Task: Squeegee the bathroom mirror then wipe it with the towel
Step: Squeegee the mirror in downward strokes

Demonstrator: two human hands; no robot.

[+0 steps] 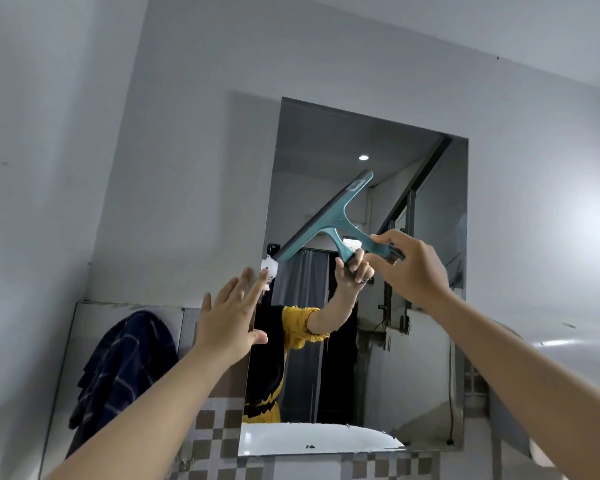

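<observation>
Here my right hand (409, 268) pinches the teal squeegee (329, 220) by its handle, blade tilted against the upper mirror (423, 358). My left hand (227, 322) is spread flat, fingers wide and holding nothing, at the mirror's left edge. The dark checked towel (125, 365) hangs on the wall, left of it.

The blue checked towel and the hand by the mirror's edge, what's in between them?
In the head view, only bare grey wall panel lies between the towel and the open left hand resting at the mirror edge.
</observation>
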